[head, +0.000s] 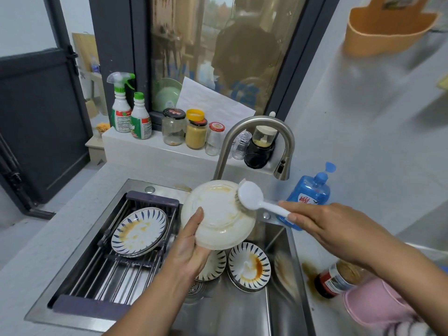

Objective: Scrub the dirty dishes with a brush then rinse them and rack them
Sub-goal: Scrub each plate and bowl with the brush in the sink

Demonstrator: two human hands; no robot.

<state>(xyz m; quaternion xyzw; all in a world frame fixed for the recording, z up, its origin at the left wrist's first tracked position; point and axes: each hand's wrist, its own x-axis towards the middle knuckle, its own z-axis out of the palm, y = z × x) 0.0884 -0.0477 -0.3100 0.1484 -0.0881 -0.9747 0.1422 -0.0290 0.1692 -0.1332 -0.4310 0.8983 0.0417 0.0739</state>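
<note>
Item: white plate (218,214), yellow-stained, held tilted above the steel sink (242,311), underside facing up.
- Left hand (191,246): grips the plate's lower rim, thumb pressed on the underside, fingers hidden behind it.
- Right hand (322,221): fingers closed round the handle of the white dish brush (252,197), bristles touching the plate's upper right edge.
- Drying rack (116,275), across the sink's left half: blue-patterned plates (139,232) (sauce-smeared).
- Sink floor: stacked patterned plates (249,265), also stained.
- Behind: curved faucet (257,122), blue soap bottle (312,190).
</note>
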